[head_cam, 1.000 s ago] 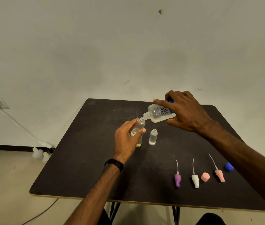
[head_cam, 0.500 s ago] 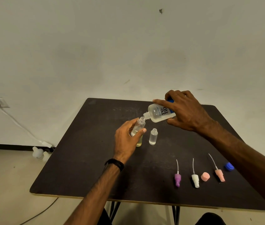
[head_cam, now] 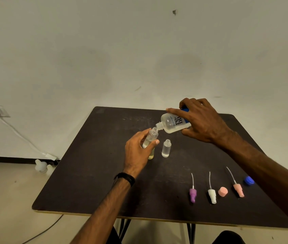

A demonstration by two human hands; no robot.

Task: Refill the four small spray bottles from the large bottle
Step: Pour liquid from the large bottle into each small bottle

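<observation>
The right hand (head_cam: pixel 203 122) grips the large bottle (head_cam: pixel 172 123), tipped with its nozzle at the mouth of a small bottle (head_cam: pixel 150 137) gripped by the left hand (head_cam: pixel 137 153) above the table (head_cam: pixel 90 173); another small bottle (head_cam: pixel 166 148) stands just beside.

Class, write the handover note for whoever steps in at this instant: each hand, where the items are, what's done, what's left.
Left hand grips a small clear bottle, tilted. Right hand holds the large clear blue-labelled bottle tipped, its nozzle at that bottle's mouth.
A second small clear bottle stands open beside them.
Purple, white and pink spray tops lie on the dark table.
Done: tops removed.
Left: finish pouring, fill the rest, refit tops.
</observation>
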